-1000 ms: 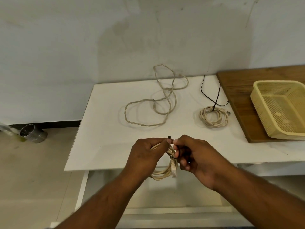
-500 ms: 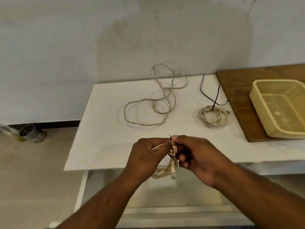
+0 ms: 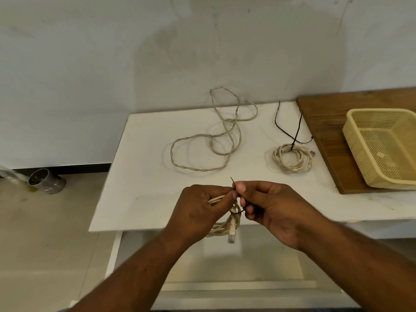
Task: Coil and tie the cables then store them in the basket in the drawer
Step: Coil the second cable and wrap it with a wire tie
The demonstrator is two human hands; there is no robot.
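Head view: both hands meet over the near edge of the table (image 3: 146, 176), above the open drawer (image 3: 225, 266). The left hand (image 3: 202, 206) has its fingers curled round the top strands of the coil (image 3: 219, 230), which hangs below the fist with a clear plug at its lowest point. The right hand (image 3: 270, 208) pinches the thin dark tie (image 3: 232, 182) between thumb and forefinger, its other fingers curled in. The two thumbs touch.

The tie's free tip sticks up and far from the pinch, and a dark loop curves round the coil just below it, so the coil lies down and left of the right fingers. Tightening probably calls for a pull rightward, away from the left fist. The knot itself is hidden between the fingertips, and I cannot tell whether it is closed.

Far on the table lies a loose cable (image 3: 202, 154), uncoiled. Right of it sits a tied coil (image 3: 291, 157) with a black cord (image 3: 297, 124) trailing far from it. The basket (image 3: 382, 149) rests on a board (image 3: 326, 131) at the right, cut off by the frame edge, not in the drawer.
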